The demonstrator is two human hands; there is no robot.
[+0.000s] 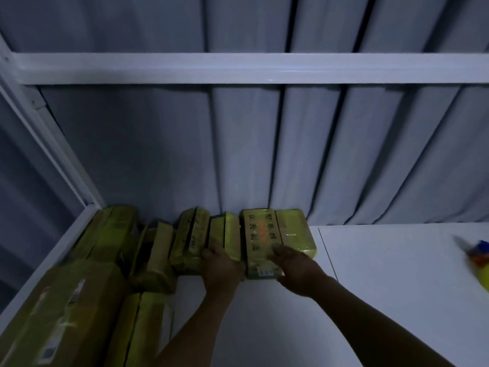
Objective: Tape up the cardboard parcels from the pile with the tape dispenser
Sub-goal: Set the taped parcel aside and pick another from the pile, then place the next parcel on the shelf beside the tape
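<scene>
Both hands reach to a row of cardboard parcels at the far side of the white table (383, 287). The left hand (221, 263) holds the near end of a narrow parcel (231, 233) that stands on its edge; its fingers curl around this end, though the picture is dark and a little blurred there. Just left of this hand another upright parcel (189, 237) leans in the row, and further left and nearer lies a large carton (66, 300).

The right hand (295, 263) rests on a flat printed parcel (259, 234), with fingers rather straight on its top near the right edge. Just beyond the fingertips of this hand a smaller wrapped parcel (293, 231) lies touching the printed one.

All parcels are closed and shine with yellowish tape, so what is inside them I cannot tell.

The tape dispenser (479, 256) lies well apart to the right of the right hand, at the table's edge of view, blurred, with blue and orange parts. Behind the row hangs a grey curtain (264, 154).
</scene>
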